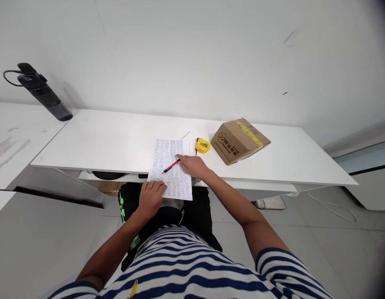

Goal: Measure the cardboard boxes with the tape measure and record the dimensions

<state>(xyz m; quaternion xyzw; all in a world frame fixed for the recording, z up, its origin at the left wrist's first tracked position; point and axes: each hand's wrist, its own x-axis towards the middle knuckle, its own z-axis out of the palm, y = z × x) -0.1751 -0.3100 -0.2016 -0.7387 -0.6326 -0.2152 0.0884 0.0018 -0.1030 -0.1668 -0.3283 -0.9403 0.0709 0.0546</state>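
A sheet of paper (172, 187) covered in dense writing lies on the white desk, its lower part overhanging the front edge. My left hand (151, 198) grips the lower left corner of the sheet, fingers curled over the top and thumb hidden. Across the middle of the paper is a red and black pen (171, 166), its tip pointing down to the left. My right hand (192, 165) rests at the paper's right edge and has the pen's upper end between its fingers. Just beyond that hand sits a yellow tape measure (202, 145).
A cardboard box (239, 140) with yellow tape stands right of the tape measure. At the far left is a dark bottle (45, 93) with a loop handle, near the wall. Under the white desk (117, 141) runs a shelf with a dark round object (109, 175).
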